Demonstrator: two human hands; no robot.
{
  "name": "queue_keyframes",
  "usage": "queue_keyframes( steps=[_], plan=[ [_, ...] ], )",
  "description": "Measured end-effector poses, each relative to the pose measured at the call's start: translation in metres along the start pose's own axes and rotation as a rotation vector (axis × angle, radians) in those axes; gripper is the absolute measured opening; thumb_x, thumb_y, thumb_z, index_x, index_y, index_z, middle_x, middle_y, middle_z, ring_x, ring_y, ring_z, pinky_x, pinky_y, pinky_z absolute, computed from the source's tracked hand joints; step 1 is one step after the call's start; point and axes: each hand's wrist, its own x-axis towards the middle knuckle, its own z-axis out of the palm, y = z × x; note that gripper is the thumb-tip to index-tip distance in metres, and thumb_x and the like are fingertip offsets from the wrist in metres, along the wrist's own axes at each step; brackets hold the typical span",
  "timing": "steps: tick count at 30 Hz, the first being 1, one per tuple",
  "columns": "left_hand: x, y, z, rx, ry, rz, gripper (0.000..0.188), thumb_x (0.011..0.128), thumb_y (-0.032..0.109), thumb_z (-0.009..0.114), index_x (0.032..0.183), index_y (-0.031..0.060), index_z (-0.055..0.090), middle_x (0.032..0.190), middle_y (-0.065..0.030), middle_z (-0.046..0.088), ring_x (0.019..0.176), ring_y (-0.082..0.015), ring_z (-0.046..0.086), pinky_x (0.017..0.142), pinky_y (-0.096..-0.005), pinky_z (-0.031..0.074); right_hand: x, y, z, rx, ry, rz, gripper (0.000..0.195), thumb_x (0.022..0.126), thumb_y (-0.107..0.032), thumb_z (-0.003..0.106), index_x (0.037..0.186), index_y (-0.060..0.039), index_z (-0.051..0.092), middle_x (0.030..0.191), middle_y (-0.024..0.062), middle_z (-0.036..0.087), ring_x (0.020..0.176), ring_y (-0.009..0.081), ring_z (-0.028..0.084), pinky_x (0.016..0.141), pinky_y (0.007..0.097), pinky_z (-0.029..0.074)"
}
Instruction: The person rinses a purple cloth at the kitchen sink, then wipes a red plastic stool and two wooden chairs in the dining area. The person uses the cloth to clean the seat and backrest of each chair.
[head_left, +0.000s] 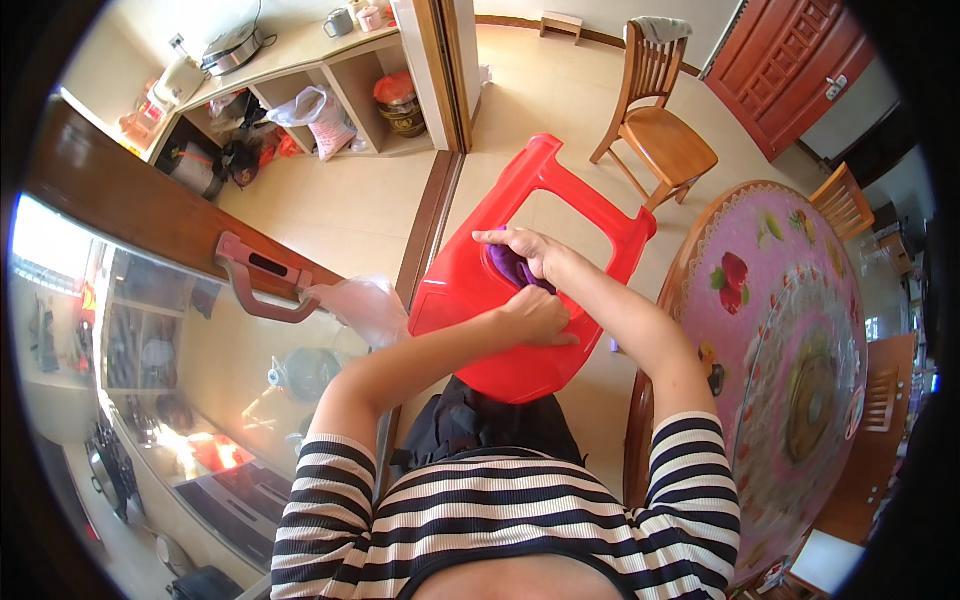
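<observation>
A red plastic stool (487, 315) is tilted in front of my body, its open-framed legs pointing away from me. My right hand (529, 251) holds a purple cloth (510, 266) against the stool, with the thumb stretched out to the left. Just below it, my left hand (536, 315) rests on the red plastic with curled fingers, close to the cloth's lower end. Whether the left fingers grip the cloth or the stool's edge is hidden.
A round table (694, 300) with a patterned cover stands at right, a wooden chair (664, 146) beyond it. At left are a sliding glass door with a pink handle (262, 281), a plastic bag (367, 304) hanging from it, and a shelf counter (300, 60).
</observation>
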Motion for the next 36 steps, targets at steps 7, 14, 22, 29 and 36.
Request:
queue_keyframes(
  steps=[7,14,22,29,36],
  plan=[
    [-0.101,-0.021,-0.009,-0.195,0.97,0.012,0.033,0.069,0.011,0.073,0.102,0.0091,0.066,0.109,-0.0088,0.06,0.101,-0.0267,0.059,0.086,-0.0443,0.047,-0.024,0.031,-0.027,0.332,-0.042,-0.121,0.043,0.08,-0.033,0.074,0.106,-0.001,0.062,0.097,0.009,0.068,0.081,0.0201,0.065,0.076,0.0318,0.053],
    [-0.136,-0.115,0.027,-0.344,0.876,-0.64,0.037,0.092,0.039,0.053,0.098,0.004,0.064,0.1,-0.016,0.064,0.09,-0.0339,0.058,0.081,-0.0391,0.047,-0.04,0.05,-0.021,0.407,0.037,-0.373,0.044,0.082,-0.032,0.073,0.108,0.0013,0.06,0.103,0.0109,0.066,0.089,0.0191,0.065,0.08,0.0324,0.053],
    [-0.069,-0.122,0.035,-1.004,0.65,-0.644,0.063,0.095,0.049,0.047,0.072,-0.007,0.062,0.056,-0.0163,0.055,0.056,-0.0187,0.059,0.058,-0.0384,0.045,-0.046,0.067,-0.007,-0.057,0.285,-0.574,0.036,0.082,-0.037,0.073,0.083,-0.0029,0.064,0.075,0.0044,0.065,0.068,0.0117,0.06,0.062,0.0294,0.049],
    [-0.06,-0.076,0.037,-0.837,0.594,-0.631,0.06,0.095,0.048,0.049,0.067,-0.0037,0.062,0.051,-0.0172,0.051,0.047,-0.0233,0.055,0.05,-0.039,0.039,-0.125,0.043,-0.022,0.191,0.497,-0.906,0.026,0.09,-0.023,0.063,0.074,-0.0032,0.057,0.061,-0.0003,0.055,0.057,0.005,0.052,0.054,0.0203,0.042],
    [-0.073,-0.09,0.077,-0.692,0.785,-0.463,0.025,0.078,0.028,0.063,0.074,0.0035,0.064,0.071,-0.0202,0.063,0.068,-0.0397,0.062,0.059,-0.0478,0.048,-0.092,0.078,0.011,-1.309,0.394,-1.441,0.052,0.068,-0.042,0.073,0.114,-0.0226,0.061,0.123,0.0105,0.057,0.127,0.0311,0.045,0.098,0.0614,0.031]
  ],
)
